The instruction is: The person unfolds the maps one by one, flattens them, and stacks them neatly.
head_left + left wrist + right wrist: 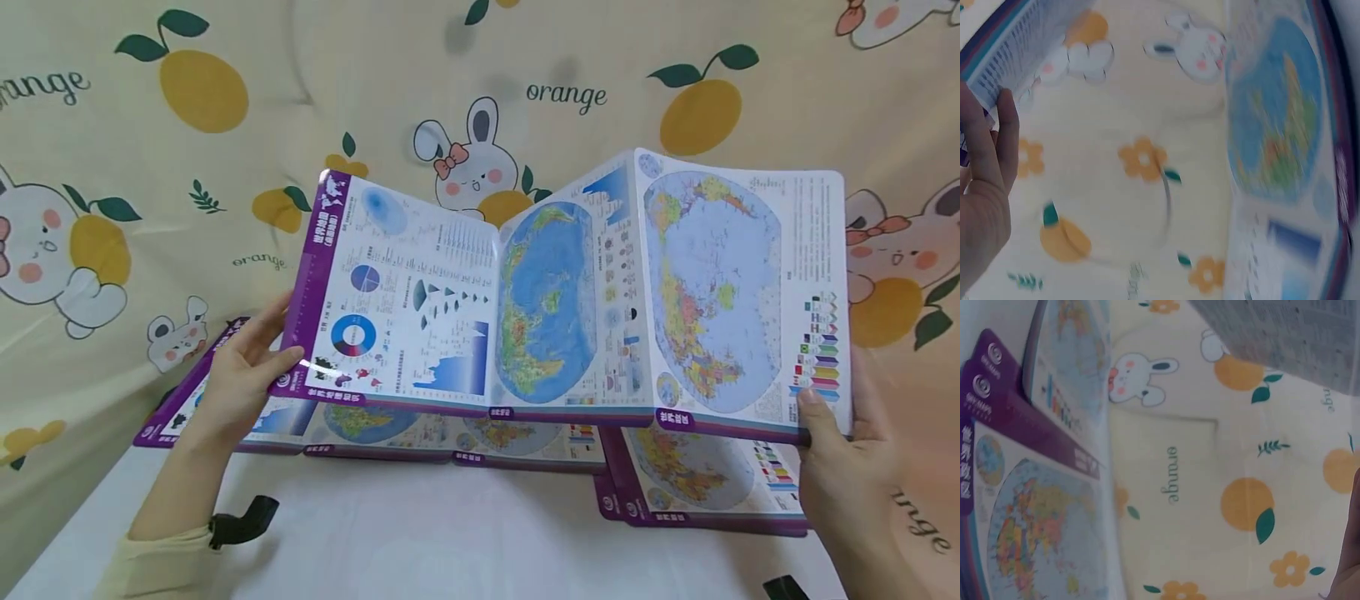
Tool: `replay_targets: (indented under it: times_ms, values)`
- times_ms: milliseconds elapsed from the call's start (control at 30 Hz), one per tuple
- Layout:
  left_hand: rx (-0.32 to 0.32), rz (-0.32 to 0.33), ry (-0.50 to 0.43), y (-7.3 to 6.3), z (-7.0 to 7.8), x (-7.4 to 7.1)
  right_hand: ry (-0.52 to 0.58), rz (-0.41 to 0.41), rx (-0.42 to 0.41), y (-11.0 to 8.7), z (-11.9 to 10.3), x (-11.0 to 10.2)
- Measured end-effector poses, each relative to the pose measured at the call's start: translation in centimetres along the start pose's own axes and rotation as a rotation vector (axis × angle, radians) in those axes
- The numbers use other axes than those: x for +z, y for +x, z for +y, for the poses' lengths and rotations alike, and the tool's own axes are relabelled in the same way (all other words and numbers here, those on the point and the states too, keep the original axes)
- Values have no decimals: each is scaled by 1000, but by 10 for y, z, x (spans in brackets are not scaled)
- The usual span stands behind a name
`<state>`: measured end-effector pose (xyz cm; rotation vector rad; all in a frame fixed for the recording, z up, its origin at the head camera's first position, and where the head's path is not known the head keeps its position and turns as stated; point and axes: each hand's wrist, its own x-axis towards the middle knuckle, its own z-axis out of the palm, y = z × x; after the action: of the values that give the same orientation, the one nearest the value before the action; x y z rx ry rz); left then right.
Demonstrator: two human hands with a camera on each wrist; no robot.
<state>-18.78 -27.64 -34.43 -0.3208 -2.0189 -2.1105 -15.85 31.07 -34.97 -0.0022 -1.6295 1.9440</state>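
A fold-out world map [551, 308] with purple borders is held up in the air, its three panels spread in a zigzag. My left hand [243, 375] pinches its left purple edge, thumb on the front. At the lower right corner my right hand [851, 462] grips the last panel, thumb in front beside the row of flags and fingers behind. The left wrist view has my left hand [985, 200] at the map's edge; in the right wrist view only a sliver of my right hand [1346, 556] shows, with the map's text-covered back [1297, 337] above.
Beneath the held map, another unfolded world map [435, 442] lies on the white table [420, 533] at left. To its right are more purple-edged maps [697, 483], partly overlapping. A cream cloth [390, 50] with rabbits and oranges hangs behind.
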Motion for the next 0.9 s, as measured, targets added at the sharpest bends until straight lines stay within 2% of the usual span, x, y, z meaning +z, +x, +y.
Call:
replay_targets:
  times_ms: [67, 167, 333, 433, 533, 667, 767, 900]
  values:
    - [-4, 16, -16, -2, -2, -16, -38, 12, 2, 1, 1, -2]
    - [-37, 32, -29, -5, -4, -42, -8, 16, 28, 3, 5, -5]
    - [-105, 54, 35, -3, -8, -91, 61, -60, 101, 4, 24, -8]
    - [-154, 80, 146, -3, -14, -118, 56, -147, 98, 0, 41, -1]
    - [-225, 100, 358, -4, -20, -139, 24, -189, 105, -4, 59, 13]
    - [-318, 100, 581, -6, -32, -160, -114, -220, 184, -11, 81, 34]
    - [-367, 101, 619, -8, -41, -172, -197, -251, 261, -14, 94, 48]
    - [-383, 87, 653, -9, -52, -187, -279, -302, 337, -17, 108, 61]
